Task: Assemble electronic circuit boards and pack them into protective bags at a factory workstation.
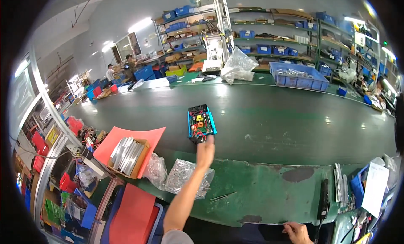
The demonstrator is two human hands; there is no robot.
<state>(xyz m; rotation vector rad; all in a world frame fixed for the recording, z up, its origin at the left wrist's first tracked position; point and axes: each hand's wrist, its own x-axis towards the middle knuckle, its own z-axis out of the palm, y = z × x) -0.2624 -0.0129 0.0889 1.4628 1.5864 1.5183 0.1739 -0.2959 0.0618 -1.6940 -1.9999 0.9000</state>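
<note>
An uncovered electronic unit with a blue metal case, a circuit board and red wires lies on the dark conveyor belt. My left hand reaches out to its near end, fingers closed at the edge by the red wires; the fingertips are partly hidden. Down at the front edge of the green bench, my right hand rests with loosely bent fingers and no visible object in it. Tweezers lie on the bench between my arms. A black electric screwdriver lies farther right.
Left of my arm stand a cardboard box of metal strips on red sheet and clear plastic bags. At the right are metal bars and a blue bin. Beyond the belt sits a blue crate; shelves rise behind, people far left.
</note>
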